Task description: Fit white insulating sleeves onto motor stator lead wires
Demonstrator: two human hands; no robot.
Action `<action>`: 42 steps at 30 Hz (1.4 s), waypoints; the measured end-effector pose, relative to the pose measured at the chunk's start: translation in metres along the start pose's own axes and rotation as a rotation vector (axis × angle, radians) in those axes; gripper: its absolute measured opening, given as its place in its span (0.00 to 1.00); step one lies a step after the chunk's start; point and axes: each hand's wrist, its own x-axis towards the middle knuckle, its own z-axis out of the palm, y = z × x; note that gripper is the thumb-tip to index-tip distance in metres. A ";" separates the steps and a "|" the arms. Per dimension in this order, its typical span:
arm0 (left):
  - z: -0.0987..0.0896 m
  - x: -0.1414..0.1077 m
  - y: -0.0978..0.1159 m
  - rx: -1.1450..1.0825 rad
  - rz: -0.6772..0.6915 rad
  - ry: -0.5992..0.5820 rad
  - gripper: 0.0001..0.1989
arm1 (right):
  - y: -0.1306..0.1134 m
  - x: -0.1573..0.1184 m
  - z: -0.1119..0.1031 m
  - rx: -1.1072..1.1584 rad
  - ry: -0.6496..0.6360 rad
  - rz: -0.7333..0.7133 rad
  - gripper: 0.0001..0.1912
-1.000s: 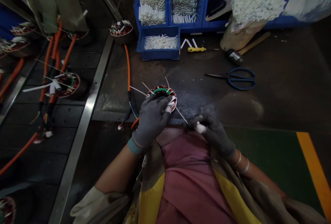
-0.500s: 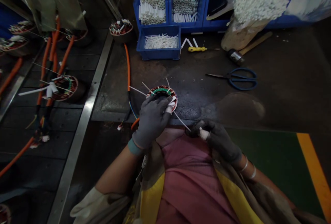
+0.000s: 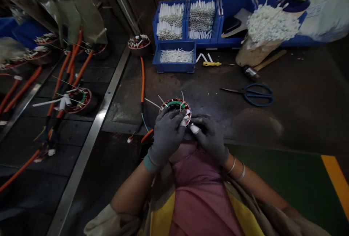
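A round wound part with a green ring and red-brown windings (image 3: 176,103) stands at the front edge of the dark bench, white cords sticking out of its rim. My left hand (image 3: 167,136), in a grey glove, lies over its near side, fingers wrapped on the rim beside some white sleeves. Close against the part's right side is my right hand (image 3: 209,136), also gloved, with white tape on the thumb. Its thumb and forefinger are pinched together near the rim; whatever is between them is too small to name.
Blue bins of white tubes (image 3: 201,18) and a small blue tray (image 3: 174,67) stand at the back. Blue-handled scissors (image 3: 257,95), a yellow-handled tool (image 3: 212,63) and a mallet (image 3: 251,72) lie right. More wound parts (image 3: 79,101) with orange cables are left.
My right hand has moved up and left, from the end of a stretched white cord to the part's rim. My left hand stays on the part. The view has shifted.
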 end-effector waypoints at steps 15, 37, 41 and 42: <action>0.002 0.004 -0.002 -0.149 0.000 0.080 0.12 | -0.009 0.006 -0.004 -0.235 0.054 -0.136 0.08; 0.005 0.003 -0.003 -0.108 0.075 0.159 0.13 | -0.006 0.015 0.000 -0.325 0.009 -0.212 0.06; 0.007 0.003 -0.003 -0.113 0.075 0.171 0.12 | -0.008 0.018 -0.003 -0.357 -0.014 -0.199 0.04; 0.007 0.003 -0.003 -0.113 0.077 0.176 0.12 | -0.009 0.016 -0.004 -0.371 0.001 -0.208 0.04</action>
